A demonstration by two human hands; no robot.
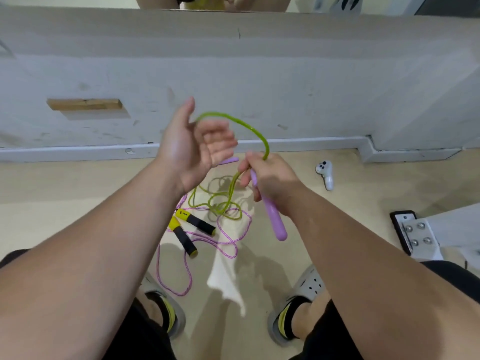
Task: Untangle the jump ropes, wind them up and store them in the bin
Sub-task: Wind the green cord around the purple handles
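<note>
The right hand (270, 178) grips a purple handle (272, 219) together with the green rope (249, 127), which arcs up to the left hand (187, 149), its blurred fingers loosely open. The rope's remainder lies heaped on the floor (350, 216), tangled with a pink rope (250, 221) beside 2 yellow-black handles (197, 223)

Glossy plastic green rope (233, 120), smooth lilac handle (272, 216), matt beige floor (337, 216).
</note>
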